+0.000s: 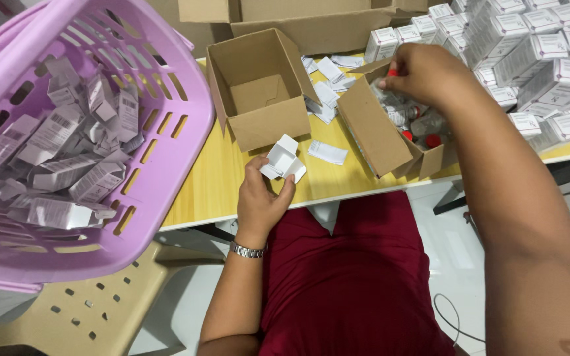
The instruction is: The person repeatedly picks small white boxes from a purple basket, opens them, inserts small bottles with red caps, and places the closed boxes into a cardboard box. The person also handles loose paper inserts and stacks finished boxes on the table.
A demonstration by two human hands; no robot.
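The left hand (262, 198) grip is clamped on a small white carton (284, 159), flap open and ready. The right hand (423, 74) pinches a red-capped vial (392, 74) over the brown box (380, 135).

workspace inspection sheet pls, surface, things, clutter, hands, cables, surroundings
surface: yellow table, crowded
things: left hand holds small white carton, flap open; right hand reaches into box of red-capped vials
clutter: empty cardboard box; folded paper leaflets; stacked white cartons
hands: both bare; wristwatch on left
cables: thin black cable on floor
surroundings: lilac basket of flat cartons on beige plastic chair
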